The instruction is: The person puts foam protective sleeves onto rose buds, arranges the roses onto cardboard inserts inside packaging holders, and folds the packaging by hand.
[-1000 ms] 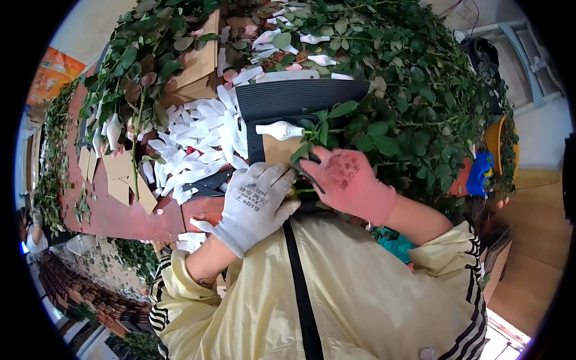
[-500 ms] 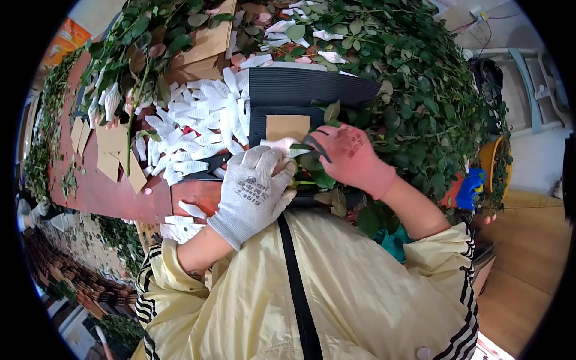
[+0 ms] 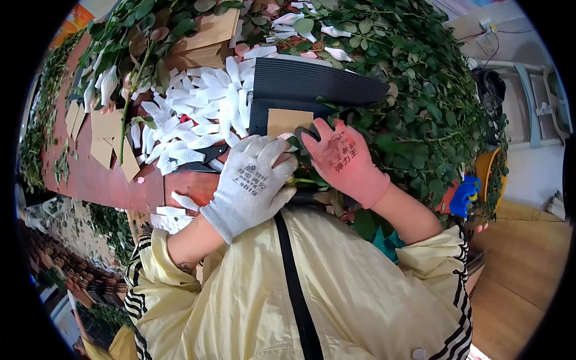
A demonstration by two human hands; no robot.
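The grey glove (image 3: 252, 177) and pink glove (image 3: 348, 159) are showing matt knitted cloth, while the yellow jacket (image 3: 246, 288) is gleaming like smooth fabric. The black sheet (image 3: 306, 81) is looking ribbed and plastic, the cardboard piece (image 3: 290, 121) matt, and the white sleeves (image 3: 233, 105) rough and netted.

On our surface (image 3: 81, 177), the board (image 3: 312, 84) is near the middle, with a cardboard piece (image 3: 290, 122) lying on it. We have the left hand (image 3: 252, 180) and the right hand (image 3: 342, 159) side by side before that piece, a stem (image 3: 307, 181) between them. Left of the board lies our pile of net sleeves (image 3: 230, 108); behind it sits a cardboard stack (image 3: 198, 57). Farther left, we see loose cards (image 3: 107, 125) before a leafy bunch (image 3: 141, 27). Leafy stems (image 3: 420, 108) spread right of the board and behind it.
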